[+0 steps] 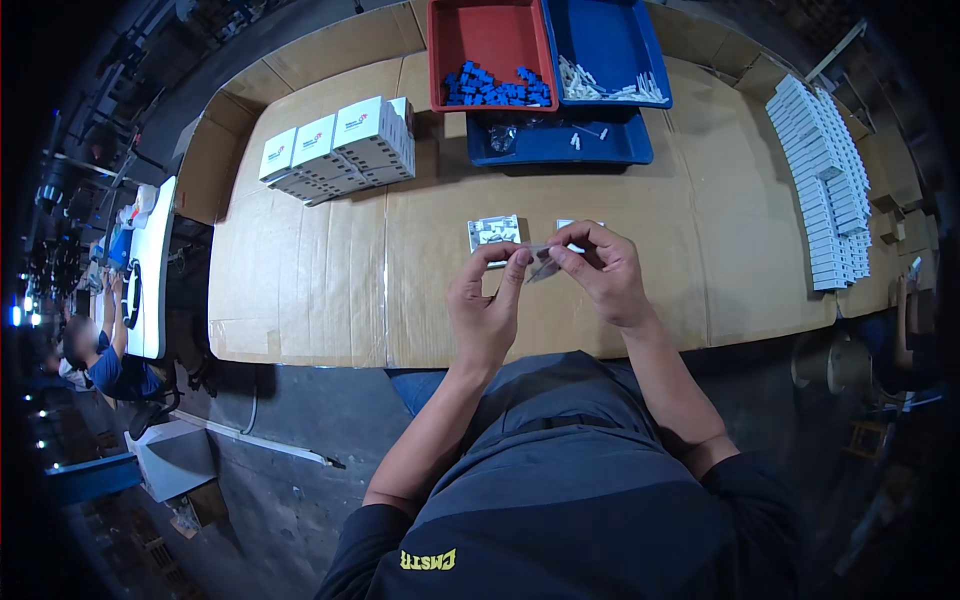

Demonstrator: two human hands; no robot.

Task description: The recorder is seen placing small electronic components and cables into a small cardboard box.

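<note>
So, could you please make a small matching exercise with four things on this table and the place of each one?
Things:
1. red tray
2. stack of white boxes
3. rows of flat white boxes
4. small clear bag

Places:
a. far left of the table
b. between both hands
c. far edge, left of the blue tray
d. right end of the table

Pairs: 1-c, 2-a, 3-d, 4-b

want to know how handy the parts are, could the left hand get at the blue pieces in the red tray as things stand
Probably yes, but not freely: the left hand shares a grip on a small clear bag with the right hand. The blue pieces lie uncovered in the red tray at the table's far edge, with only bare cardboard between.
</note>
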